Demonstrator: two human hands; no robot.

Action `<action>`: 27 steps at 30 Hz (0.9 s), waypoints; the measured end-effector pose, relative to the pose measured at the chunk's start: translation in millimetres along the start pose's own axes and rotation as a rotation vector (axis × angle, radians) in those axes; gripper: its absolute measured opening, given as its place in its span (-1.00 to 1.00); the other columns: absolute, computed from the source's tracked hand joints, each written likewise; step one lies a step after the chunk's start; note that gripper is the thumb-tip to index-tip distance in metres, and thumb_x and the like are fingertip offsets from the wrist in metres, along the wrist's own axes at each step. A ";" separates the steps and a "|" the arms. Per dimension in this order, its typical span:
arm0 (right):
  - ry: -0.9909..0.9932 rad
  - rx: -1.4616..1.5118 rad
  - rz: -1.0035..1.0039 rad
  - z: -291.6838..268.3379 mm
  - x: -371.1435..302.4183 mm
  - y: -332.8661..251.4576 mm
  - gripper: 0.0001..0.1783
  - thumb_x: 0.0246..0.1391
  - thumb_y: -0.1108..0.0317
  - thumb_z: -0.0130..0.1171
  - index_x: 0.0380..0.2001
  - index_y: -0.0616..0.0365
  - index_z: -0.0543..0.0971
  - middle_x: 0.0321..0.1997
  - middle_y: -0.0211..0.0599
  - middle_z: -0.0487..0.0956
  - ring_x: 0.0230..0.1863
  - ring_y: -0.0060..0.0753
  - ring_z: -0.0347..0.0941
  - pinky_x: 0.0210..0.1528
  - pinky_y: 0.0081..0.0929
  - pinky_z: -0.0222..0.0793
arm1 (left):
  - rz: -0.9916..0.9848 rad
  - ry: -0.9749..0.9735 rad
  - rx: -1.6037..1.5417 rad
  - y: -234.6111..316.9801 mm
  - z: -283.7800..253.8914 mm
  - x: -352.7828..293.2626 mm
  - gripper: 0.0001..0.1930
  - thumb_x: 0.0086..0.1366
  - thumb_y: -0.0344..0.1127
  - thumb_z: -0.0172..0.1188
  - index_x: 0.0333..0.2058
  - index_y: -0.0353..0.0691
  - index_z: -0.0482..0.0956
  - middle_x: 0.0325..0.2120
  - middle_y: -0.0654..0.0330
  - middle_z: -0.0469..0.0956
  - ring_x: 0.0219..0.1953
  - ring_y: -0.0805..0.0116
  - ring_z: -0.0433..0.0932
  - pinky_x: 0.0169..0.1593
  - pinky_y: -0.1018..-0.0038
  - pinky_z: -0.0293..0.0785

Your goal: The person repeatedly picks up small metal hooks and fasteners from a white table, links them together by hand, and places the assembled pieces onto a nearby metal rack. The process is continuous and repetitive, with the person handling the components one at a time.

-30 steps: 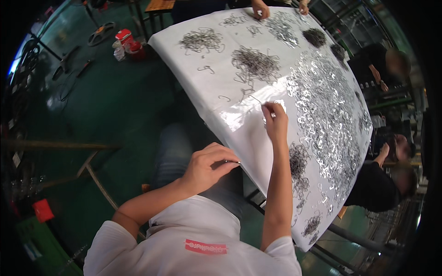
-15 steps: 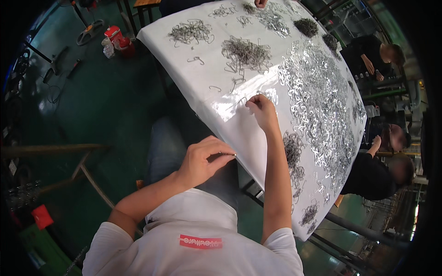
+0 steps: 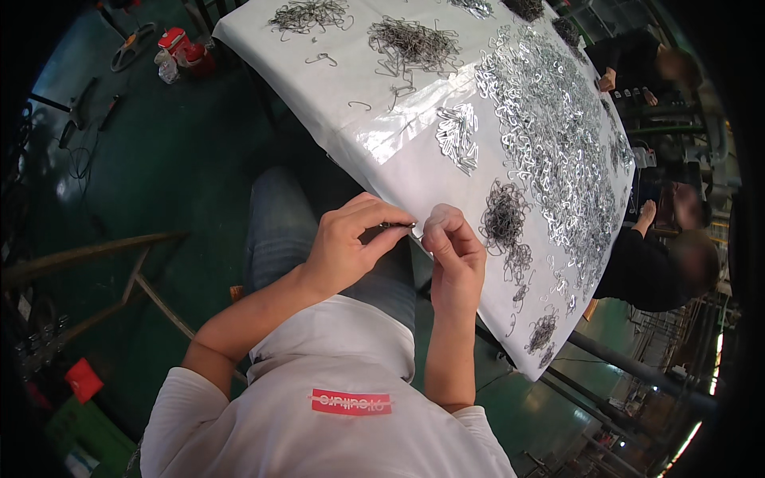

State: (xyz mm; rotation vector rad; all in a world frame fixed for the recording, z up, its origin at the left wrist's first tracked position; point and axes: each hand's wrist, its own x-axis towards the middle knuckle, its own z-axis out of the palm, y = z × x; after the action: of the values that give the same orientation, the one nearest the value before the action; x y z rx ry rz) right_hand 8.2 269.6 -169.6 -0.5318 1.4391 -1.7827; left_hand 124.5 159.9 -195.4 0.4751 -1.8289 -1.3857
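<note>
In front of my body, by the table edge, both hands are close together. My left hand (image 3: 351, 243) is closed in a pinch on a small metal piece (image 3: 398, 225), which shows only as a dark strip with a bright end. Beside it my right hand (image 3: 458, 251) is closed, thumb against curled fingers, on a thin wire hook (image 3: 419, 234), mostly hidden by the fingers. The hook's tip is close to the metal piece; whether they touch I cannot tell. Nearest on the white table (image 3: 430, 187) are a heap of bright slim metal clips (image 3: 458, 139) and a pile of dark wire hooks (image 3: 504, 215).
A broad spread of shiny metal pieces (image 3: 550, 167) covers the table's right part. More dark hooks (image 3: 414, 44) are heaped at the far side. People in dark clothes (image 3: 657, 267) sit along the right edge. Red containers (image 3: 187, 52) stand on the floor at left.
My right hand has come back from over the table to beside my left hand, bringing the wire hook. The heap of bright clips is now uncovered. The view has shifted slightly.
</note>
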 end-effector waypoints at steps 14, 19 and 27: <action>0.245 -0.257 -0.441 13.8 -4.9 28.8 -0.91 0.02 0.57 0.22 -0.38 0.23 0.52 -0.15 -0.31 0.30 -0.18 -0.50 0.31 -0.12 -0.57 0.29 | 0.161 0.078 0.129 -21.4 10.0 13.2 -0.69 0.02 -0.61 0.29 -0.21 -0.22 0.61 -0.34 0.16 0.60 -0.27 0.19 0.55 -0.25 0.41 0.49; 0.269 -0.346 -0.451 8.2 -8.1 27.9 -0.90 -0.02 0.57 0.26 -0.41 0.21 0.54 -0.19 -0.31 0.33 -0.21 -0.46 0.32 -0.14 -0.56 0.29 | 0.273 0.035 0.316 -90.3 28.3 99.8 -0.84 0.10 -0.46 0.27 -0.29 -0.23 0.64 -0.35 0.15 0.62 -0.29 0.19 0.52 -0.18 0.34 0.43; 0.246 -0.420 -0.413 0.0 -7.1 29.1 -0.90 -0.04 0.59 0.24 -0.42 0.22 0.53 -0.19 -0.34 0.31 -0.21 -0.51 0.30 -0.15 -0.59 0.27 | 0.250 -0.232 0.816 -162.9 92.4 188.3 -0.85 0.16 -0.36 0.18 -0.29 -0.16 0.66 -0.37 0.22 0.59 -0.20 0.17 0.50 -0.09 0.30 0.44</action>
State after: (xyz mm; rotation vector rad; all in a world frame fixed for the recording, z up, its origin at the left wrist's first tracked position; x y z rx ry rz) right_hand 21.3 273.3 -196.3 -0.9040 2.0110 -1.9112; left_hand -89.4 33.7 -289.4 0.4705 -2.5190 -0.4937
